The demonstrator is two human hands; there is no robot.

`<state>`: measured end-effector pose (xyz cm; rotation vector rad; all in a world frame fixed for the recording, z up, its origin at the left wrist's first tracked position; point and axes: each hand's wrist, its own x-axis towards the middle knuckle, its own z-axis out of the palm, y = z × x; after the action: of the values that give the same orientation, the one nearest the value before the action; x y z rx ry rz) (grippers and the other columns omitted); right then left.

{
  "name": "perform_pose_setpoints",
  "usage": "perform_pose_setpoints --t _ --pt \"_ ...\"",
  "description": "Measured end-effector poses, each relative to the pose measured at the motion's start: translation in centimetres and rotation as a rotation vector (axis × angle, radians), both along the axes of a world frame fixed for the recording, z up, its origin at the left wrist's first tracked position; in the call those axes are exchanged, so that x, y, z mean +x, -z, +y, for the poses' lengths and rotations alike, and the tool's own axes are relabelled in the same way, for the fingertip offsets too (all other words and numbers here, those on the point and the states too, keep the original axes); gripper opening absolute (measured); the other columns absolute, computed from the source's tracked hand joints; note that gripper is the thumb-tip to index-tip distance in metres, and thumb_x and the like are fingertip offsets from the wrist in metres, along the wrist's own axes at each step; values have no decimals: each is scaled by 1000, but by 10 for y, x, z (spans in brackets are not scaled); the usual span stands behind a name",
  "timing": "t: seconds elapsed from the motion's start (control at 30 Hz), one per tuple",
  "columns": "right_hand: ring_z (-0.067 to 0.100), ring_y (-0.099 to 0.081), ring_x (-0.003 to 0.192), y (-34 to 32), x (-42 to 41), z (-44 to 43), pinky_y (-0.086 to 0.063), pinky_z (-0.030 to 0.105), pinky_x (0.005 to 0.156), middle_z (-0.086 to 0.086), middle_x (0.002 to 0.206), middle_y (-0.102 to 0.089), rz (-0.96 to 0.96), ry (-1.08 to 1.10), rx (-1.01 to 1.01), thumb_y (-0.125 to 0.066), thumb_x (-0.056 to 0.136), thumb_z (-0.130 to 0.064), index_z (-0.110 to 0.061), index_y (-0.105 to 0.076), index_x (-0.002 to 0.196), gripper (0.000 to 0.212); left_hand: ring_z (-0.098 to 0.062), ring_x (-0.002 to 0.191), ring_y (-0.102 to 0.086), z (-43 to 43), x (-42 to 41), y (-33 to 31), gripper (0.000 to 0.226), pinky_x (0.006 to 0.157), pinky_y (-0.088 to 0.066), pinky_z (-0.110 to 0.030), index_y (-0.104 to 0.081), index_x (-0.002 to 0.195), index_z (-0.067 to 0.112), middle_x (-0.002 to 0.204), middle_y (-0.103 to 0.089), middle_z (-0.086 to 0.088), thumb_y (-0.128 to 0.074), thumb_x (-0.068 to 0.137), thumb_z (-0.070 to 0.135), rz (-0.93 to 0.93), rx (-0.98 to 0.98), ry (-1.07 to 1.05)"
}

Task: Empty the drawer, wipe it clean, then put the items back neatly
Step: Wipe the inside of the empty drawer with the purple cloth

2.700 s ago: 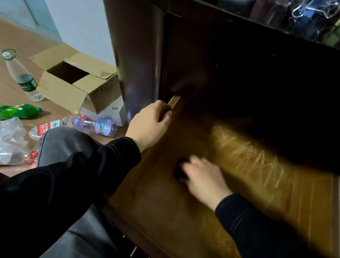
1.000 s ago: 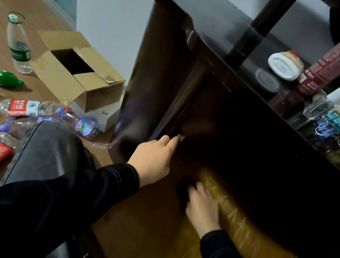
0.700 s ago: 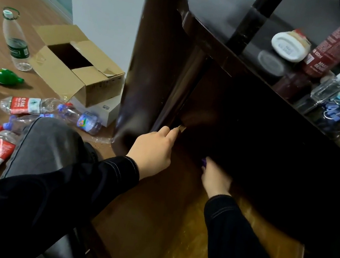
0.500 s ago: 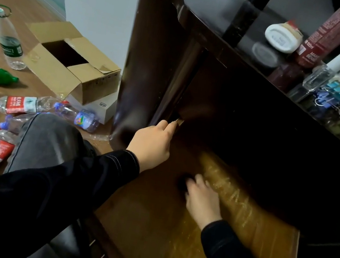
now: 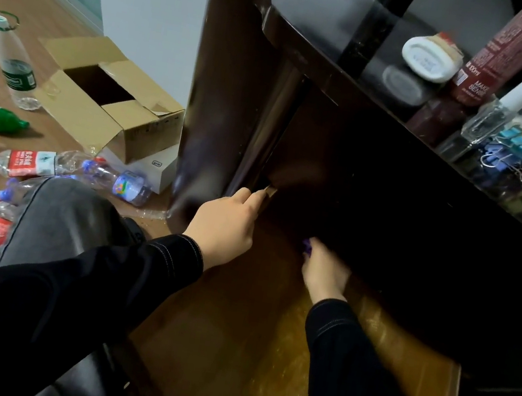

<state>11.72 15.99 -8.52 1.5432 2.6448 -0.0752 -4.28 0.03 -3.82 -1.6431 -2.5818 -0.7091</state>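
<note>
Wooden and pulled out, the drawer (image 5: 227, 348) had the left hand (image 5: 224, 223) gripping its side wall and the right hand (image 5: 323, 270) clutching a purple cloth (image 5: 307, 245) at the shadowed back, where firm strokes into corners seemed best.

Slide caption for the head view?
Right hand presses a purple cloth at the back of the drawer; left hand grips its side.

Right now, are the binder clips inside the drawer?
No, the binder clips lie on the desk top, above the open drawer.
</note>
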Motion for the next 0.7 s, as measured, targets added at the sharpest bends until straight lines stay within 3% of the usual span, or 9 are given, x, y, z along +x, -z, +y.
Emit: perform_pose_setpoints --t 0.13,0.23,0.37,0.5,0.6,0.7 --pt "29 -55 124 7 28 -56 -53 37 88 6 149 -45 -92 -317 70 -61 96 -16 -22 -53 140 45 -30 89 -62 0 1 -2 60 68 -53 -40 -30 154 18 116 -54 -2 -47 96 19 5 -17 4" --pt "29 -54 124 14 44 -71 -55 37 85 5 147 -47 -86 -470 36 -58 98 -22 -25 -56 138 39 -30 89 -62 -1 0 -2 60 66 -52 -39 -29 154 18 117 -53 -2 -47 97 19 4 -19 0" --pt "22 -58 119 14 34 -26 -53 33 87 -1 140 -51 -30 -316 77 -60 98 -21 -26 -53 140 43 -29 88 -62 -2 0 -1 59 67 -53 -40 -30 153 18 117 -53 -2 -46 97 19 -5 -28 2" --pt "25 -58 126 8 11 15 -49 37 94 2 142 -57 43 -42 -101 -51 104 -25 -28 -42 150 47 -29 88 -62 0 -1 -3 59 69 -54 -42 -33 152 18 117 -54 -2 -48 95 17 -14 -26 5" --pt "23 -59 122 3 13 2 -52 37 90 0 142 -55 -8 -116 -32 -57 100 -20 -27 -46 147 49 -31 90 -62 -2 0 -4 59 69 -53 -41 -32 152 18 118 -54 -3 -47 95 18 -22 -23 -1" --pt "28 -54 128 7 34 -43 -51 39 99 3 151 -45 -103 -340 11 -62 97 -22 -24 -53 141 45 -32 92 -63 0 0 -3 60 69 -52 -41 -31 153 18 120 -54 -3 -47 95 19 -22 -24 5"
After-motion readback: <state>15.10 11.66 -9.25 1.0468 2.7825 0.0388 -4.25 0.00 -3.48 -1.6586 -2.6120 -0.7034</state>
